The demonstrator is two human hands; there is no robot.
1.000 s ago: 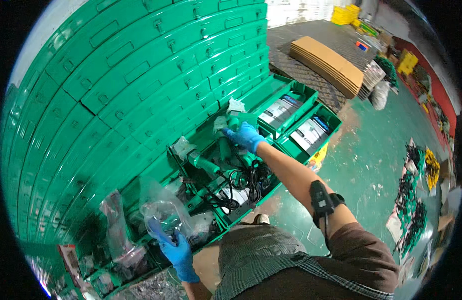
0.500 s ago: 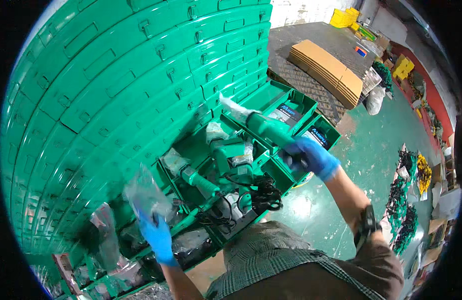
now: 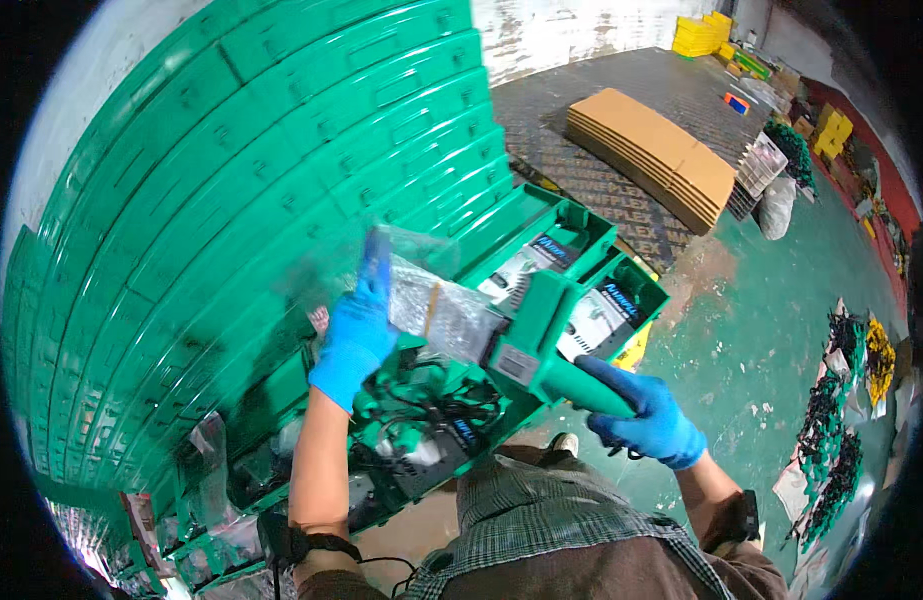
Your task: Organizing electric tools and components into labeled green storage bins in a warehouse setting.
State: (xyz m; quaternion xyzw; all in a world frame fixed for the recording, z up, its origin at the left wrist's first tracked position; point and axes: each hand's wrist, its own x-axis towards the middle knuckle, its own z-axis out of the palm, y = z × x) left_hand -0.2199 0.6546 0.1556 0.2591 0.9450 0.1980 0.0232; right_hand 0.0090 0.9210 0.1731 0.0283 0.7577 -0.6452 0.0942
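Observation:
My right hand [image 3: 653, 420] is closed around the handle of a green power tool [image 3: 541, 335], which I hold tilted above the cases. Clear bubble wrap [image 3: 441, 308], bound with a brown band, covers the tool's front end. At that wrapped end my left hand [image 3: 356, 345] grips a thin clear plastic bag [image 3: 421, 246], its fingers pointing away from me; motion blurs the bag's edges. Below lies an open green case [image 3: 526, 408] with black cords [image 3: 451, 400] inside. Both hands wear blue gloves.
A tall stack of green metal cases [image 3: 281, 150] rises at the left. Two open cases beyond the tool hold printed booklets [image 3: 596, 320]. Flat cardboard [image 3: 651, 150] lies on a dark board at the back. Black and green bundles [image 3: 831, 430] lie on the floor at right.
My left hand has moved up and right with the plastic bag to the wrapped end of the tool. The tool has turned and come nearer in my right hand.

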